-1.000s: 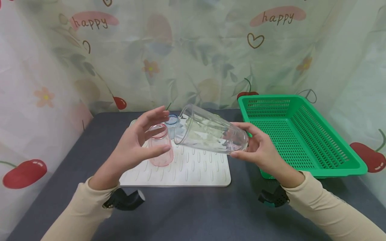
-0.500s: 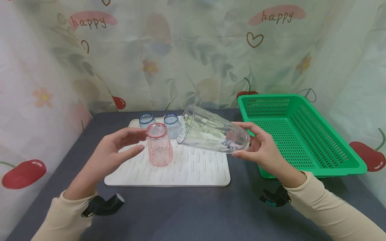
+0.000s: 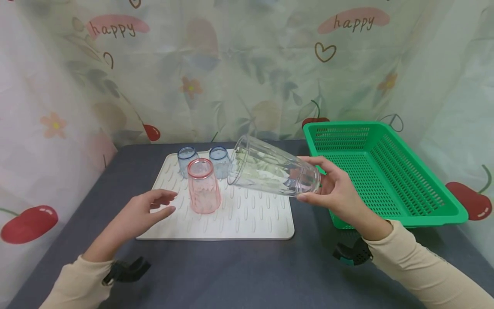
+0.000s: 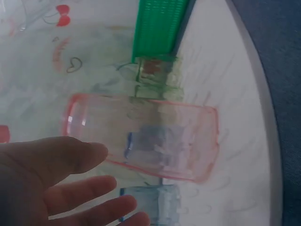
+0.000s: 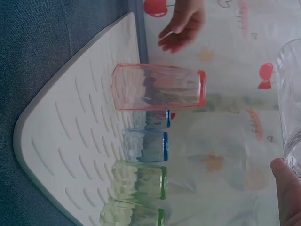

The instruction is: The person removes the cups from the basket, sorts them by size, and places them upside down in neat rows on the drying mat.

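While the left hand (image 3: 144, 210) hovers loose-fingered, right hand (image 3: 332, 191) fingers grip the tilted clear glass (image 3: 272, 171).

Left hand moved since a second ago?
Yes. The left hand has drawn back from the pink ribbed plastic cup toward the near left edge of the white ridged mat.

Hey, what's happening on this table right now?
A person's right hand holds a large clear cup tilted on its side above a white ridged mat. The left hand hovers open beside a pink cup standing on the mat, not touching it. Two blue cups stand behind; a green basket sits to the right.
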A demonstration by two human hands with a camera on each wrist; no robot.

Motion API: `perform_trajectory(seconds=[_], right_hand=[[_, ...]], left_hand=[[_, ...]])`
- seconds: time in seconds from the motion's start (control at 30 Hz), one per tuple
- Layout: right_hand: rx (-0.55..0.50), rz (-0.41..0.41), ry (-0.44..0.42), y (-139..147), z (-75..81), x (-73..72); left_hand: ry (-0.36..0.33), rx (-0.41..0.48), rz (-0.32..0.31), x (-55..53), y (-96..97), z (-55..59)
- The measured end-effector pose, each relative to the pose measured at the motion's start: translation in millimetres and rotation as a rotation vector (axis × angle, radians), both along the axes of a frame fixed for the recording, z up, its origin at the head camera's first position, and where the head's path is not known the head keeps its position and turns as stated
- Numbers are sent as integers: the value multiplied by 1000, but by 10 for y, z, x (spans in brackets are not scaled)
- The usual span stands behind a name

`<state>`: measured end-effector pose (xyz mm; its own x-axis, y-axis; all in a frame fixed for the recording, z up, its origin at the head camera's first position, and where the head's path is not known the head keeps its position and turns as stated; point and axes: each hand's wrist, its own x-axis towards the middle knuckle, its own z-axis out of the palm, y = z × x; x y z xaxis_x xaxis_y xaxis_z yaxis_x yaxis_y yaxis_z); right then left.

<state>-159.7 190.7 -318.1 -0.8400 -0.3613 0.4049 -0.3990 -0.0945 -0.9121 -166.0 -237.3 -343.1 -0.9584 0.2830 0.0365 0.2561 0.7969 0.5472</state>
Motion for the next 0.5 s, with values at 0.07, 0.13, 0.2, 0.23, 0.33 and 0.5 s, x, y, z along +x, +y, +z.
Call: perform_trajectory(seconds=[0.07, 0.13, 0.2, 0.23, 0.33, 0.5], right_hand=[[1, 0, 10, 2, -4, -2], [-2, 4, 17, 4, -6, -3], [-5, 10, 20, 9, -7, -4], [-5, 10, 20, 11, -9, -3], [-3, 8, 21, 19, -10, -3], [7, -1, 25, 29, 4, -6]], left_hand=[[-8, -44, 3, -23, -39, -108], [-28, -82, 8, -32, -71, -204], [-26, -120, 7, -31, -95, -290], [-16, -138, 3, -27, -103, -330], [27, -187, -1, -10, -116, -418], [82, -250, 3, 10, -143, -534]])
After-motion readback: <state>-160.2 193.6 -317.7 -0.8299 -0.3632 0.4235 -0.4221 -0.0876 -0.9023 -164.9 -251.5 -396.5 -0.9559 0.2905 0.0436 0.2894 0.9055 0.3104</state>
